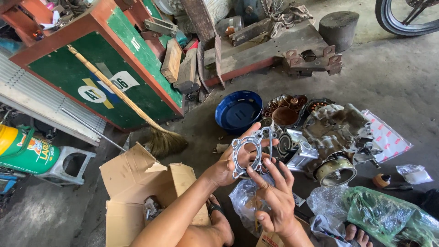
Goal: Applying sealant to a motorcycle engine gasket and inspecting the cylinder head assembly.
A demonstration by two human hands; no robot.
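At centre frame, the left hand grips a thin metal gasket by its edge while the right hand, fingers spread open, touches its lower rim, just left of the engine parts on the floor.

View: one head-worn camera, looking steeply down and forward over the person's own forearms.
Nearness: close to the left hand and right hand, low centre; the grey concrete floor fills the rest.
Far edge: green wooden cabinet with red-brown trim top left, black wheel tyre top right.
Near edge: open brown cardboard box bottom left.
Shared area: none, single view.
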